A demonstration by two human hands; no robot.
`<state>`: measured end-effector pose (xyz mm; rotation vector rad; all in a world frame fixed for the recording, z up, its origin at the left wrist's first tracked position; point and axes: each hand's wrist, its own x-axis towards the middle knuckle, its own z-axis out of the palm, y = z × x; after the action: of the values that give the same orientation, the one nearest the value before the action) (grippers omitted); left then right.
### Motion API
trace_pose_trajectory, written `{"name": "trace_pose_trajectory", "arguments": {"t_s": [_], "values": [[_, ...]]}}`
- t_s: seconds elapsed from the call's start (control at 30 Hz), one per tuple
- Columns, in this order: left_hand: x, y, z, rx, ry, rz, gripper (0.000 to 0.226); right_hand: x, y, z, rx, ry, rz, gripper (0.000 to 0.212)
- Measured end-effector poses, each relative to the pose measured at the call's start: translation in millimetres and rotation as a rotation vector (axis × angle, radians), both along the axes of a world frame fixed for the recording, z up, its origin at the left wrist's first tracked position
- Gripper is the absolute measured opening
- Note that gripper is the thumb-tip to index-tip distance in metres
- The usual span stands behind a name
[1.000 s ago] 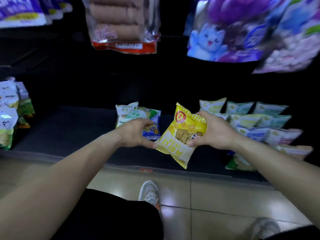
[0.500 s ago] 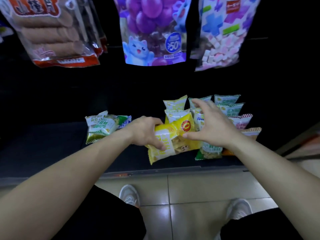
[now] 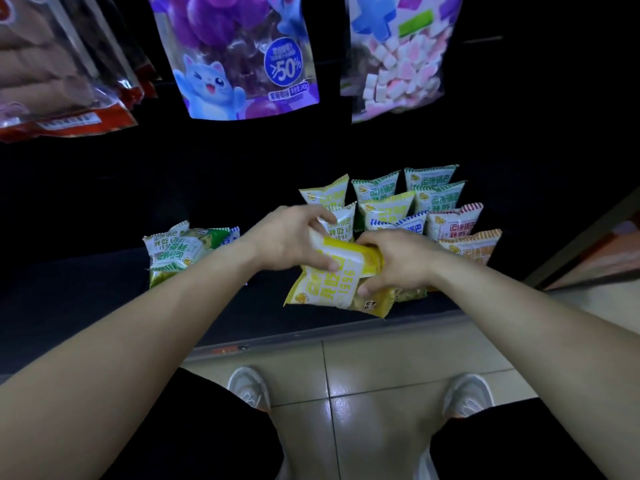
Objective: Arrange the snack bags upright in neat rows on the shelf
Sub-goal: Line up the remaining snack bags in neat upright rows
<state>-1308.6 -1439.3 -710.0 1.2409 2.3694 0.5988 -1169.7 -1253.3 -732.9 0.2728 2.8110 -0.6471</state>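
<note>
A yellow snack bag [image 3: 332, 284] hangs just above the dark bottom shelf [image 3: 86, 299], near its front edge. My left hand [image 3: 294, 237] grips its upper left corner and my right hand [image 3: 398, 261] grips its right side. Right behind it, several small snack bags [image 3: 412, 206] stand upright in rows: green, yellow, blue, red and orange ones. To the left, a loose pile of green snack bags [image 3: 180, 251] lies flat on the shelf.
Large bags hang above: a purple cat bag [image 3: 242, 57], a marshmallow bag [image 3: 394, 57] and a red-edged biscuit bag [image 3: 62, 71]. The shelf's front lip [image 3: 311, 336] runs over the tiled floor [image 3: 381, 368], where my two shoes stand. A shelf post rises at right.
Both hands carried the yellow bag rightward, from beside the flat pile to the front of the upright rows. The bag turned, so its printed front now faces me. The view followed right.
</note>
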Motion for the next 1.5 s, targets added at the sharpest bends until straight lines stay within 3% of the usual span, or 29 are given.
{"name": "trace_pose_trajectory", "arguments": {"t_s": [0.07, 0.2, 0.33, 0.43, 0.6, 0.7, 0.97, 1.5], "values": [[-7, -6, 0, 0.156, -0.132, 0.076, 0.082, 6, 7, -1, -0.080, 0.038, -0.075, 0.082], [-8, -18, -7, 0.102, -0.294, 0.088, 0.087, 14, 10, -1, -0.228, 0.141, -0.159, 0.063], [-3, -15, -7, 0.183, -0.318, 0.095, 0.066, 17, 3, 0, -0.343, 0.156, -0.188, 0.072], [-4, -13, -1, 0.111, -0.148, 0.115, 0.070, 17, 4, 0, -0.220, 0.122, -0.181, 0.086], [-3, -16, -9, -0.248, 0.302, 0.096, 0.084, 19, 20, -3, 0.010, -0.067, -0.184, 0.089], [-7, -13, -23, -0.339, 0.354, 0.106, 0.082, 24, 32, -9, 0.054, -0.168, -0.192, 0.088], [-37, 15, -70, -0.380, 0.320, 0.139, 0.091, 25, 52, -24, 0.063, -0.223, -0.197, 0.081], [-79, 93, -182, -0.285, 0.016, 0.165, 0.086, 30, 76, -66, 0.110, -0.356, -0.220, 0.080]]}}
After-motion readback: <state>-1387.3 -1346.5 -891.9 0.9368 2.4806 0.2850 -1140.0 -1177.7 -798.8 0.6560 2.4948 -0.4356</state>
